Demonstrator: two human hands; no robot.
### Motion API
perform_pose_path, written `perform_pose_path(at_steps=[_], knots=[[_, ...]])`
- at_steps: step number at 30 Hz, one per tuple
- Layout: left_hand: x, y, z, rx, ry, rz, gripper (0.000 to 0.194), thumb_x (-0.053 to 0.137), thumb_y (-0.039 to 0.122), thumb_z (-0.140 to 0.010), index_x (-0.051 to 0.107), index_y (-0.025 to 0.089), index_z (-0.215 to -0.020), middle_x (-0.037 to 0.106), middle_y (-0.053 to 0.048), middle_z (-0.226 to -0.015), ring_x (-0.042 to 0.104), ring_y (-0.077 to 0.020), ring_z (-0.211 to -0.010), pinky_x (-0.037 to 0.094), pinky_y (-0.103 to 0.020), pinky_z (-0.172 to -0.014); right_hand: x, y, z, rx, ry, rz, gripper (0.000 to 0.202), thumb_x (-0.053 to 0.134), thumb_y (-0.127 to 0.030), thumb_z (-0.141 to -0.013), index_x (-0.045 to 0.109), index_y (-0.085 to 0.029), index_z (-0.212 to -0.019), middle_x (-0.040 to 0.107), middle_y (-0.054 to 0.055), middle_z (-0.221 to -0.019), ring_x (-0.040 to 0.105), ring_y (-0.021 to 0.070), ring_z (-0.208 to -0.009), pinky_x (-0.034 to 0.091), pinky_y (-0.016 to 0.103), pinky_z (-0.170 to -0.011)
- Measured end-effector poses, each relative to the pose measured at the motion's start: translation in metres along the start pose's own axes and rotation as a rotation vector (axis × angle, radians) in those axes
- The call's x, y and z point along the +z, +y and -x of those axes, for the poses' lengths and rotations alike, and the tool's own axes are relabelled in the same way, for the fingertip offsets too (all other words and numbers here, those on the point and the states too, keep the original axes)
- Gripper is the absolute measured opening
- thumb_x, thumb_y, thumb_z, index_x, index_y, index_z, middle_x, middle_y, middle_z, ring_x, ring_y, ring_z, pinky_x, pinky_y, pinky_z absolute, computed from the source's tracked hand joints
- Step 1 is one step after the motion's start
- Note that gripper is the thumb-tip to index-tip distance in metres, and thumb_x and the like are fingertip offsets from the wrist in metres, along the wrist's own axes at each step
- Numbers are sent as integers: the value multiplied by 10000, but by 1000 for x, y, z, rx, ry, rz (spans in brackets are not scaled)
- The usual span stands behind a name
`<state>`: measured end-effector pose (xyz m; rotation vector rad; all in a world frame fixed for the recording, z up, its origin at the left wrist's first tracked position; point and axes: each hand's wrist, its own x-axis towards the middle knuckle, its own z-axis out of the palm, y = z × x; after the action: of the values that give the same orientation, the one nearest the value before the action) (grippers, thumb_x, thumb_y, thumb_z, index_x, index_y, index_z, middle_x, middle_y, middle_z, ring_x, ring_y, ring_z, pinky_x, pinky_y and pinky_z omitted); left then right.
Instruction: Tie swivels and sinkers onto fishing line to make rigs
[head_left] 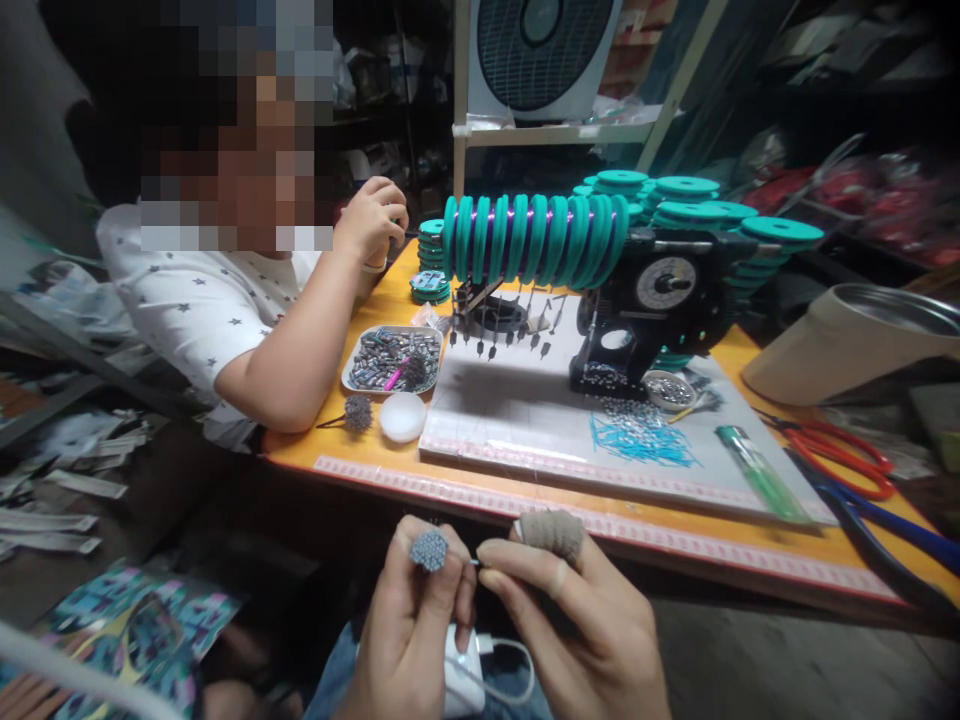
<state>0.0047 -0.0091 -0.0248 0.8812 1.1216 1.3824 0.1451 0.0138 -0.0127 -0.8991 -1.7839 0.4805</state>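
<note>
One grey bundle [429,549] | in left hand [412,620] | dial [658,284] markings illegible

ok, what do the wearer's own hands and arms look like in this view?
Bare hands, no sleeves in frame. The left hand shows nothing worn. The right hand has a grey-brown fabric wrap around one finger, whitish at its end, and a narrow pale band around another. No markings visible.
</note>
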Motion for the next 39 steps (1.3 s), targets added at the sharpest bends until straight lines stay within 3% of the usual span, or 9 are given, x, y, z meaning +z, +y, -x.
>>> perform_pose_path(at_steps=[5,10,17,20,22,25,27,33,39], knots=[[0,1,2,-57,-1,-104,381,562,514,-958,472,211,-747,461,42,-653,439,-92,-577,384,-208,-546,-2,0,-6,17,-9,-130,248,656,-30,-890,724,-176,-1077,651,29,-864,648,115,-756,550,194,-668],[0,0,4,-50,39,-142,380,597,532,-931,512,201,-766,467,41,-634,442,-88,-561,371,-209,-533,0,-4,-8,-16,-21,-15,228,683,-20,-840,711,-183,-998,650,28,-811,630,137,-728,534,241,-634],[-4,20,-8,204,189,110,335,661,422,-920,508,201,-720,427,71,-595,437,-54,-498,386,-179,-500,5,0,-14,-247,102,55,169,549,-39,-759,538,-201,-713,468,-17,-647,456,125,-574,360,255,-497],[-18,36,-18,370,259,162,360,639,394,-936,490,190,-679,340,73,-554,376,-66,-476,352,-169,-438,-10,-3,-19,-170,-11,131,182,571,-21,-778,561,-202,-765,517,-4,-701,528,135,-636,438,254,-549],[-26,40,-22,433,191,111,265,637,362,-940,550,205,-744,409,62,-572,434,-87,-508,403,-192,-461,-18,-7,-21,-132,-105,150,197,600,-8,-788,602,-199,-838,568,13,-745,579,146,-691,492,259,-604],[-32,37,-23,375,99,-9,143,622,321,-951,590,224,-850,652,0,-862,587,-117,-628,508,-250,-557,-19,-9,-23,-130,-142,94,208,593,-12,-806,630,-195,-899,599,33,-793,610,156,-738,529,273,-660],[-35,33,-24,314,106,-46,133,606,309,-962,594,214,-870,668,-27,-1022,601,-102,-635,510,-241,-558,-15,-7,-23,-123,-132,68,208,588,-13,-813,635,-196,-902,599,35,-804,611,155,-743,534,274,-667],[-42,28,-28,188,72,87,194,587,333,-971,585,200,-830,502,31,-707,452,-71,-545,400,-181,-484,-8,0,-23,-199,-118,145,222,665,-34,-796,664,-214,-925,629,22,-769,604,154,-688,537,281,-633],[-52,33,-37,235,81,85,224,550,348,-983,694,183,-937,370,42,-617,413,-98,-565,406,-220,-548,-9,7,-23,-237,-92,220,222,696,-61,-806,680,-223,-956,657,22,-765,639,157,-651,586,302,-669]])
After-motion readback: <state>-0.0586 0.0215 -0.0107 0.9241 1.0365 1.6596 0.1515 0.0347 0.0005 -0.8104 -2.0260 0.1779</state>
